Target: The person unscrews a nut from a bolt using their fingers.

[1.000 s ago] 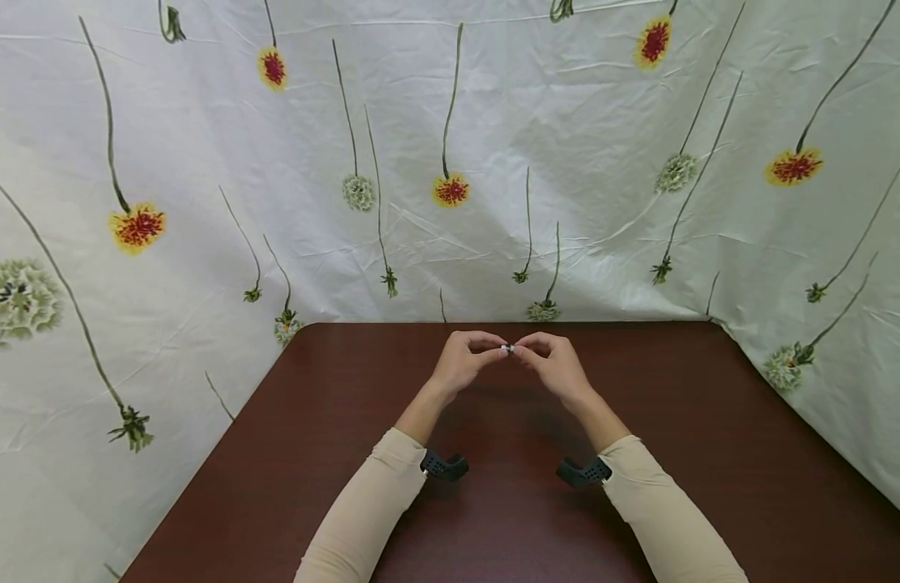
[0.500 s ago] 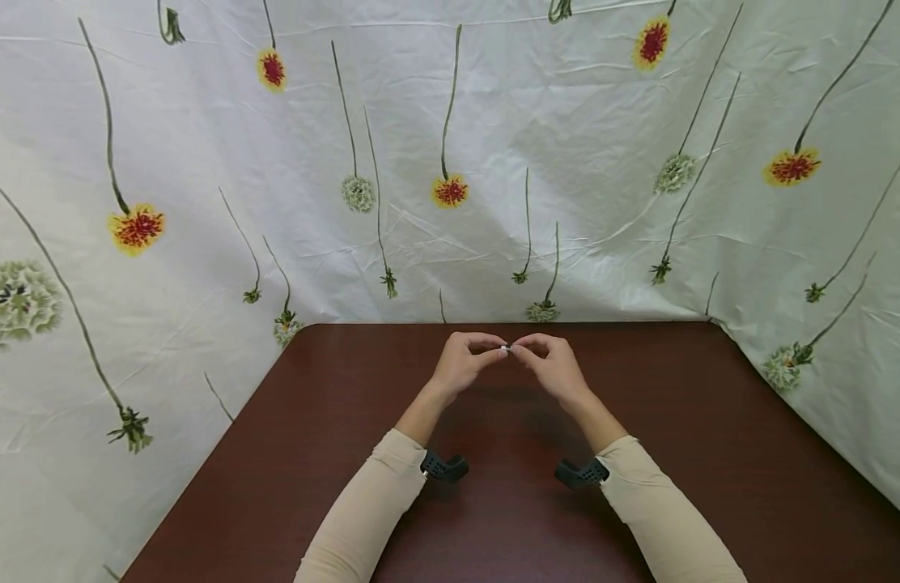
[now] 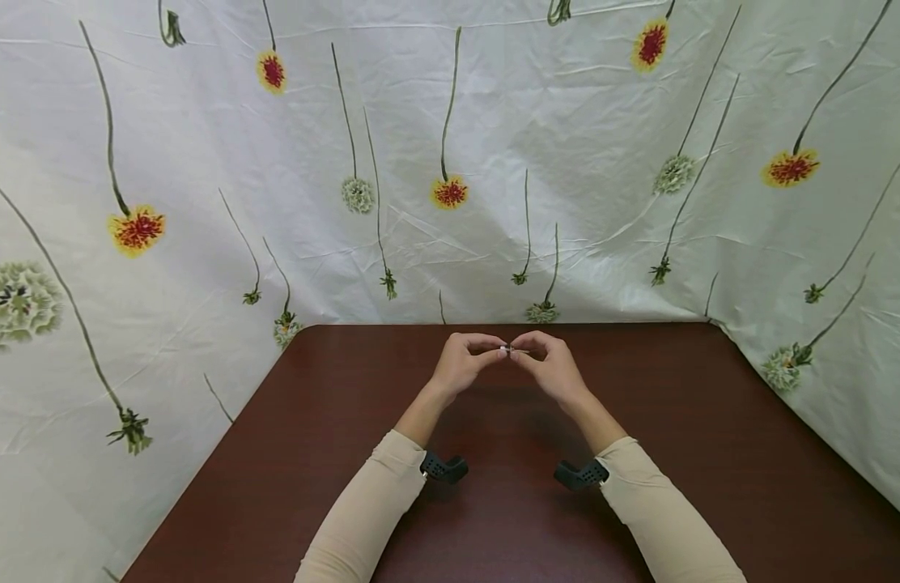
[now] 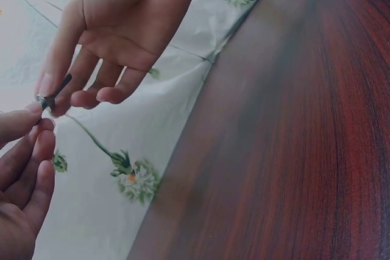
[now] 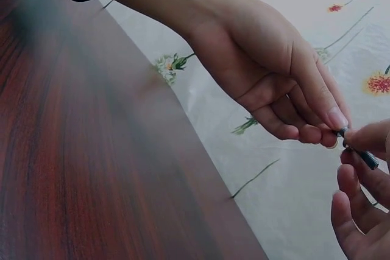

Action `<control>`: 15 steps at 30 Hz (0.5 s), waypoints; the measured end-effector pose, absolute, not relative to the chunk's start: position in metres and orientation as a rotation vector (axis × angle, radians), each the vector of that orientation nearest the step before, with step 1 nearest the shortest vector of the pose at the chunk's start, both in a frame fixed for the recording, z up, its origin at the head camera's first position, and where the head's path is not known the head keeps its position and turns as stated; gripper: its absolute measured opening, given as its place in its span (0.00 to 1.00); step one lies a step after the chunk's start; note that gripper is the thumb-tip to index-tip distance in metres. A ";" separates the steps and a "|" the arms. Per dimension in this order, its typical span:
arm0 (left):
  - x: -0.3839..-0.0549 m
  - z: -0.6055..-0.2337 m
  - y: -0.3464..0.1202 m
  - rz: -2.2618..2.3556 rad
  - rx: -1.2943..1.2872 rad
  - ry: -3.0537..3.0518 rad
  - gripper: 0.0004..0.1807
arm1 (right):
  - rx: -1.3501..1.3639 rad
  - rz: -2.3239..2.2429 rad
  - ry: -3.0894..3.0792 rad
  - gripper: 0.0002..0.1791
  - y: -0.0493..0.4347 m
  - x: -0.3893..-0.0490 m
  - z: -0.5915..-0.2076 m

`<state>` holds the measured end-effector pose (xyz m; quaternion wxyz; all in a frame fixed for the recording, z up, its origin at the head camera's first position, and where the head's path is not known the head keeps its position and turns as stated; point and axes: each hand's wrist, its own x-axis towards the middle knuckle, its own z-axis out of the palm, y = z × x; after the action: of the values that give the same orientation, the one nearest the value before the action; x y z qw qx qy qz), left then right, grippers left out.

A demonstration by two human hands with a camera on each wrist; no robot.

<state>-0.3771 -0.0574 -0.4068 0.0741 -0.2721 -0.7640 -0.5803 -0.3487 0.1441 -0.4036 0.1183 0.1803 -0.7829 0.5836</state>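
A small dark bolt (image 5: 369, 160) with a threaded shank is held between both hands, above the far part of the table. My left hand (image 3: 457, 366) pinches one end of it with thumb and forefinger. A small shiny bit (image 4: 42, 99) shows at the meeting fingertips, partly covered by them. My right hand (image 3: 559, 372) has thumb and forefinger on either side of the bolt, and the shank sticks out past them toward the right palm. The other fingers of the right hand (image 4: 122, 35) are loosely bent.
Beneath the hands is a dark red-brown wooden table (image 3: 494, 526). A white cloth (image 3: 603, 121) printed with flowers hangs behind it and along its sides. Each wrist wears a black band (image 3: 444, 467).
The right fingertips have parted slightly and shifted, so the bolt's shank now shows between them in the head view. The left hand has stayed almost still.
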 end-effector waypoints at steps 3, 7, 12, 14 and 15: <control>-0.377 -0.407 -0.057 -1.745 -0.815 -2.290 0.09 | 0.525 1.695 -2.294 0.14 0.144 -0.348 -0.404; -0.377 -0.407 -0.057 -1.744 -0.820 -2.287 0.10 | 0.493 1.725 -2.311 0.15 0.144 -0.348 -0.404; -0.377 -0.407 -0.057 -1.756 -0.819 -2.280 0.09 | 0.499 1.695 -2.314 0.12 0.144 -0.350 -0.404; -0.377 -0.407 -0.057 -1.768 -0.814 -2.274 0.08 | 0.501 1.673 -2.325 0.13 0.142 -0.342 -0.395; -0.377 -0.407 -0.057 -1.774 -0.811 -2.272 0.08 | 0.496 1.669 -2.332 0.14 0.140 -0.336 -0.390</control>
<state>-0.3771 -0.0567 -0.4069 0.0738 -0.2700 -0.7567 -0.5908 -0.3364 0.1404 -0.3899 0.1152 0.1693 -0.7959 0.5697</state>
